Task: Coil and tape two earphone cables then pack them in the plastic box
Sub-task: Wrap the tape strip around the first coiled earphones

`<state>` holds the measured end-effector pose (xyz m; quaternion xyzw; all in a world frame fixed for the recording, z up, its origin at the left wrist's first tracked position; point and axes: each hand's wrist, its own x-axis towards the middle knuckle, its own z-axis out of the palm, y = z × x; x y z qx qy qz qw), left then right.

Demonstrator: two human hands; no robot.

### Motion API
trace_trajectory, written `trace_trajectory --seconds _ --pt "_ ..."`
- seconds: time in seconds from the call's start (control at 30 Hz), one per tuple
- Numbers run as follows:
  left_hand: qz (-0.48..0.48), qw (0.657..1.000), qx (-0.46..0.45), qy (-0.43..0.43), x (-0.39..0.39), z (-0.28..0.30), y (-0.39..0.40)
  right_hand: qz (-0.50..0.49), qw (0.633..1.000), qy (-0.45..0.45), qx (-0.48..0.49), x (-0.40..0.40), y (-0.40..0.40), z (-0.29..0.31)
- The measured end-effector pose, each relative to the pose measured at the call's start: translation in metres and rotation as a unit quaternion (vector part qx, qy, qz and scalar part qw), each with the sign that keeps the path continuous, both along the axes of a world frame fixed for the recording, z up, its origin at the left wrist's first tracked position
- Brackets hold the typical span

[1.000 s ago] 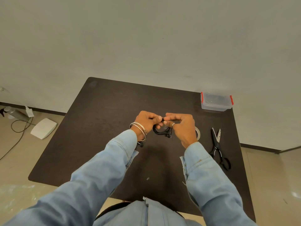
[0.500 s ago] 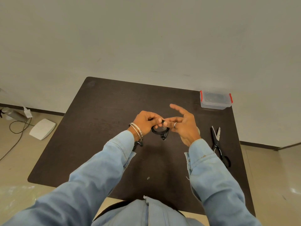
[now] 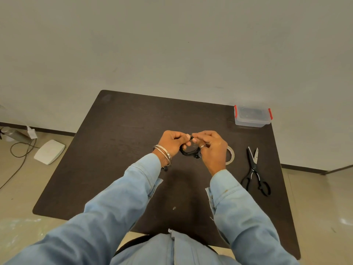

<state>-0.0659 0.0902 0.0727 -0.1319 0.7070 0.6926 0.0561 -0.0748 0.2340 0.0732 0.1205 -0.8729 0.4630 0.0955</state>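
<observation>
A coiled black earphone cable (image 3: 189,151) hangs between my two hands above the middle of the dark table (image 3: 118,142). My left hand (image 3: 172,142) pinches the coil's top from the left. Thumb and fingers of my right hand (image 3: 211,146) pinch the same spot from the right. The clear plastic box (image 3: 252,116) with red clips stands shut at the table's far right corner. A roll of tape (image 3: 230,155) lies flat just right of my right hand, half hidden by it. Something small and dark (image 3: 165,168) shows under my left wrist; I cannot tell what it is.
Black-handled scissors (image 3: 255,169) lie on the table's right side, blades pointing away. A small scrap (image 3: 174,208) lies near the front edge. On the floor to the left are a white flat device (image 3: 49,152) and a dark cable (image 3: 21,152).
My right hand's fingers, spread open half a second ago, have closed again onto the top of the coil. The left hand keeps its grip.
</observation>
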Motion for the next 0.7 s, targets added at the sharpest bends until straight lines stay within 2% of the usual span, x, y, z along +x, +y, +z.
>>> trace_trajectory --seconds 0.1,0.2,0.4,0.57,0.63,0.7 --pt "-0.021 0.998 -0.051 0.020 -0.002 -0.002 -0.003 0.028 0.998 0.000 0.061 -0.002 -0.001 0.002" --pt "-0.026 0.995 -0.097 0.023 -0.002 -0.002 -0.004 0.066 0.990 -0.041 0.114 -0.005 -0.001 0.009" --pt "-0.024 0.980 -0.196 0.039 -0.001 0.003 0.000 0.135 0.945 -0.119 0.273 -0.016 0.004 0.014" --pt "-0.023 0.983 -0.177 0.038 0.004 -0.002 0.005 0.174 0.925 -0.043 0.336 -0.015 0.009 0.017" --pt "-0.021 0.992 -0.124 0.017 0.004 -0.003 0.008 0.161 0.930 -0.014 0.330 -0.013 0.011 0.012" --pt "-0.023 0.997 -0.076 -0.002 0.005 -0.004 0.008 0.134 0.951 0.011 0.277 -0.010 0.012 0.006"
